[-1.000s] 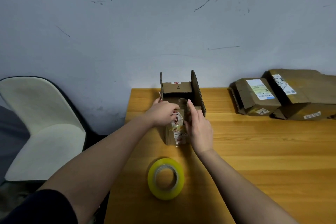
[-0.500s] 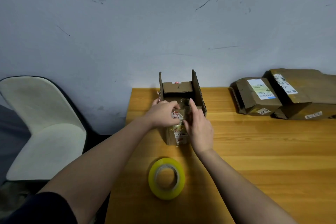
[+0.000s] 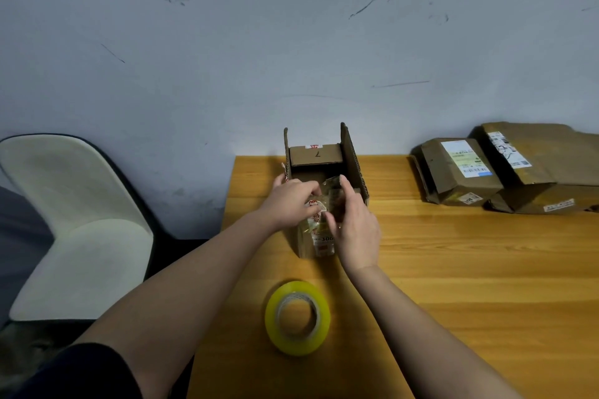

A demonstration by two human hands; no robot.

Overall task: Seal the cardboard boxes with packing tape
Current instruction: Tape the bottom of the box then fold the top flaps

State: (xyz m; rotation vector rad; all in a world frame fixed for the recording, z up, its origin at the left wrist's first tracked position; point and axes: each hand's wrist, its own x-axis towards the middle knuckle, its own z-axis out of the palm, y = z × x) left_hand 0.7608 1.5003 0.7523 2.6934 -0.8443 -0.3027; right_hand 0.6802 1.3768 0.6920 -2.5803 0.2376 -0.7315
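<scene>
On the wooden table [image 3: 453, 269], near its far left corner, stood the small cardboard box [image 3: 324, 172] you were working on. Its two side flaps [image 3: 351, 159] stood straight up and the far flap [image 3: 316, 155] leaned back, so the top was not shut yet. Your left hand [image 3: 291, 201] sat on the near edge of the box, with fingers curled on the near flap, which had old shiny tape [image 3: 319, 230] on it. Your right hand [image 3: 355, 223] was just beside it, and its fingers and thumb pinched the same flap from the right. It looked like you were folding that flap down, the first part of closing the box.

The yellow roll of packing tape [image 3: 297, 317] lay flat on the table, close to you and apart from both hands. Next, you would likely need to fold all four flaps flat, hold them down with one hand, and pick up the roll.

Two sealed boxes with labels [image 3: 505, 168] lay well apart on the right. A white chair [image 3: 71, 223] stood on the left.
</scene>
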